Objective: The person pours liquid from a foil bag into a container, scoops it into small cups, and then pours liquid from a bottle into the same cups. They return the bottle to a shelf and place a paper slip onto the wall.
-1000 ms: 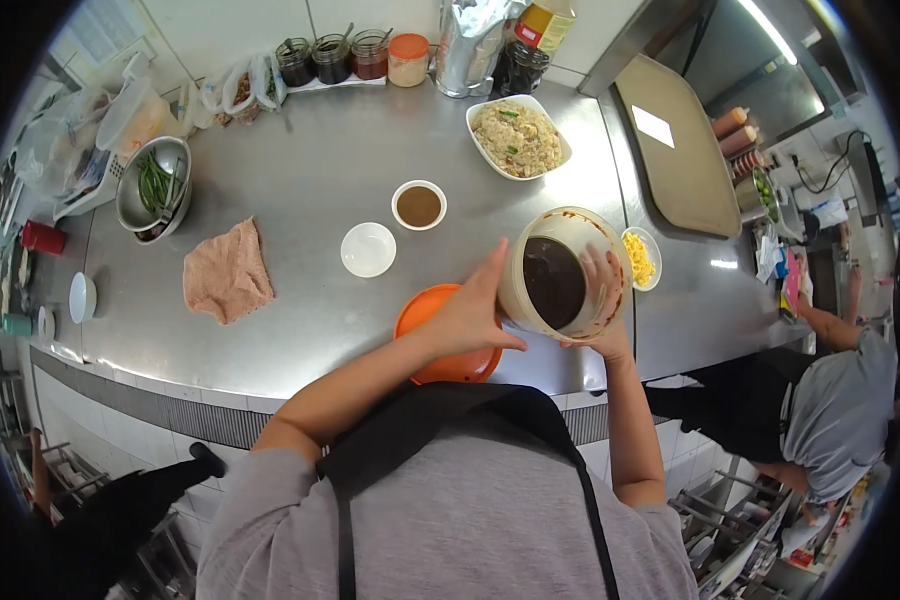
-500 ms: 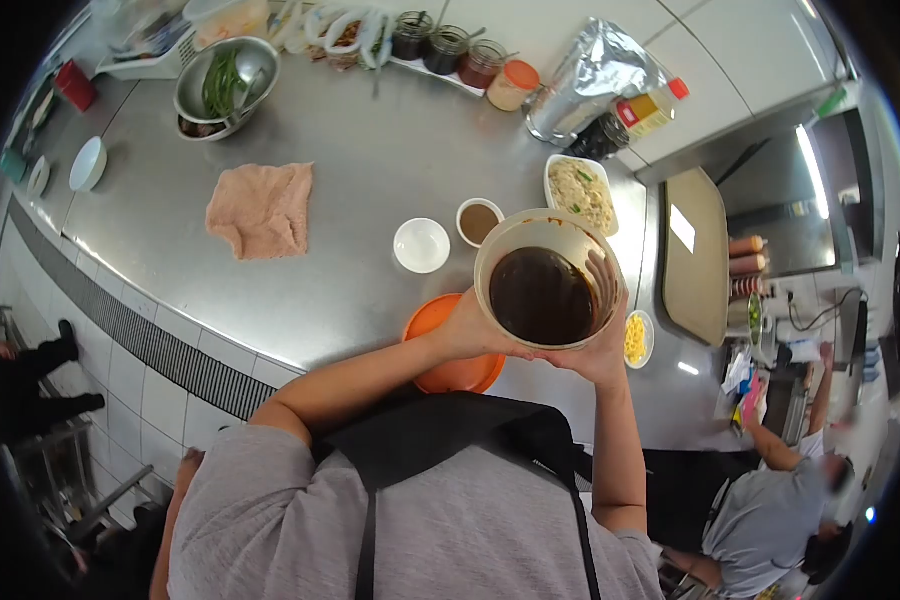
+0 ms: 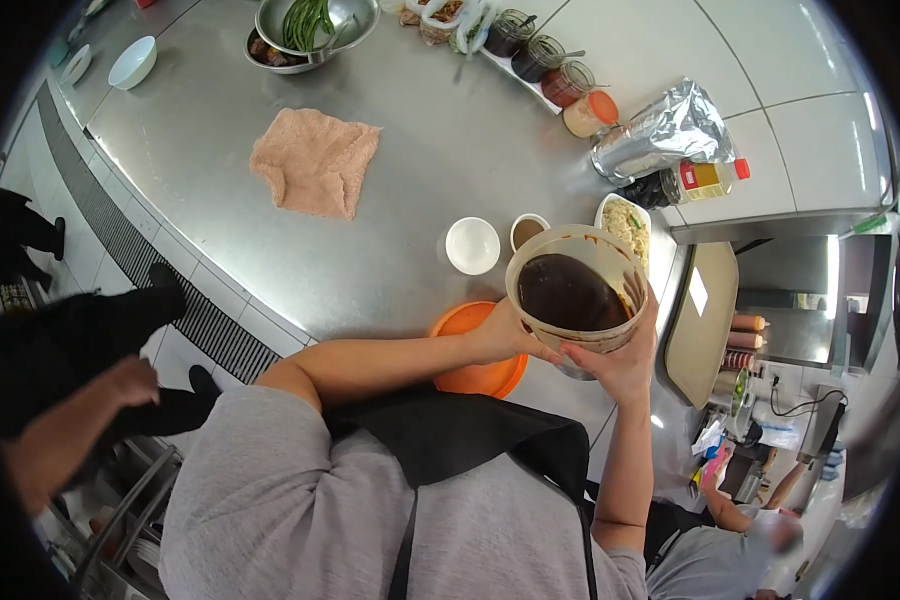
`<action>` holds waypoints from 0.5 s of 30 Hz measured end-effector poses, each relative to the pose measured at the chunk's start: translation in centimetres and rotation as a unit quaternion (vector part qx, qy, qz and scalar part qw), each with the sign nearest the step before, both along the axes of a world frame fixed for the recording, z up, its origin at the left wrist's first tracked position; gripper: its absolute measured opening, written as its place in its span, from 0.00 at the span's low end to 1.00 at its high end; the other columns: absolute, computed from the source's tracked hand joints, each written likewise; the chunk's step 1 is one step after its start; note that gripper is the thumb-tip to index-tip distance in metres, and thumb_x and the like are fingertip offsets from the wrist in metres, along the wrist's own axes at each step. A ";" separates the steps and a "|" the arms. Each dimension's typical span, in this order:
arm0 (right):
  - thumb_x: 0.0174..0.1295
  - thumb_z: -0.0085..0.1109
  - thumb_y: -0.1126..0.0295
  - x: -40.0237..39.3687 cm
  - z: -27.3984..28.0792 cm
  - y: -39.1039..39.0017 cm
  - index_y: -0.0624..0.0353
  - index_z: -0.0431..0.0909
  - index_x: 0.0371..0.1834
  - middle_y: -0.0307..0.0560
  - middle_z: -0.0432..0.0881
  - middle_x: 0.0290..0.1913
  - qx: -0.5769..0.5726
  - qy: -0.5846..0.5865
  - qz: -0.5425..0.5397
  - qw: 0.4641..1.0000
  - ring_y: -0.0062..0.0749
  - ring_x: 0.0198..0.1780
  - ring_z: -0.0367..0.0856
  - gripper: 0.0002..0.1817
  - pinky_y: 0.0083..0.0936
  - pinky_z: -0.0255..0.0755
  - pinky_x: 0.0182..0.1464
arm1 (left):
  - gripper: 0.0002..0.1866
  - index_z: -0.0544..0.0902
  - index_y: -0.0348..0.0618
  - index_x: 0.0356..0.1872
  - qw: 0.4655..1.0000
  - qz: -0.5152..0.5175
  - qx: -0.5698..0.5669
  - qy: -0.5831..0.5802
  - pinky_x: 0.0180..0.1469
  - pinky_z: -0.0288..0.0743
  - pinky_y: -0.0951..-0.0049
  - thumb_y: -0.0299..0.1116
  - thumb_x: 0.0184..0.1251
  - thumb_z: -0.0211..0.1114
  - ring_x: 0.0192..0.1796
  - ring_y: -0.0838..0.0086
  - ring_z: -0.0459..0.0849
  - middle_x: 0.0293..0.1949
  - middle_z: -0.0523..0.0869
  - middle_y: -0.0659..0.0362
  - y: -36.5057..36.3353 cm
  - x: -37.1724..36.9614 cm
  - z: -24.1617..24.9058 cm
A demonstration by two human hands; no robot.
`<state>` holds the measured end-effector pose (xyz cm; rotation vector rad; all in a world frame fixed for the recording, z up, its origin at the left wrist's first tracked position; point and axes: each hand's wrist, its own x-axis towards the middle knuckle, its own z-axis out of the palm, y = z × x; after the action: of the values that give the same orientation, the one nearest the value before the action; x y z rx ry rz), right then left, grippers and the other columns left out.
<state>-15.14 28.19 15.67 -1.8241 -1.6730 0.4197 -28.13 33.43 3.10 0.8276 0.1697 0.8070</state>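
Both my hands hold a translucent plastic tub (image 3: 588,338) with dark brown sauce (image 3: 568,292) in it, its inner wall streaked. My left hand (image 3: 510,334) is wrapped on the tub's near left side. On the right, my right hand (image 3: 626,362) grips its lower side, fingers partly hidden. An orange round container (image 3: 482,384) sits on the counter under my left wrist. Just beyond the tub are a white bowl (image 3: 472,246), a small cup of brown powder or sauce (image 3: 527,233) and a white dish of pale food with green bits (image 3: 628,226).
A pink cloth (image 3: 315,165) lies on the steel counter (image 3: 390,180). Metal bowls (image 3: 345,40) with green beans stand at the back left. Lidded and open jars (image 3: 567,82), a foil-wrapped item (image 3: 665,130) and a bottle (image 3: 708,180) line the wall. Beige tray (image 3: 700,325) at right; people stand both sides.
My view has turned, shifting the counter items rightward. The tub sits lower relative to the dishes and looks more tilted. At the left, another person's arm and legs have come closer.
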 end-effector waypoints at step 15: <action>0.22 0.80 0.68 -0.8 0.4 1.8 0.66 0.53 0.64 0.54 0.72 0.54 -0.006 0.011 0.041 0.999 0.42 0.55 0.74 0.60 0.32 0.69 0.56 | 0.42 0.66 0.38 0.57 1.000 0.008 -0.002 0.004 0.58 0.70 0.69 0.22 0.35 0.77 0.56 0.72 0.74 0.54 0.75 0.56 0.9 -1.3 0.8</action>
<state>-15.91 30.00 16.03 -1.7569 -1.7375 0.4841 -29.47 34.33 3.88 0.8278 0.1859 0.8188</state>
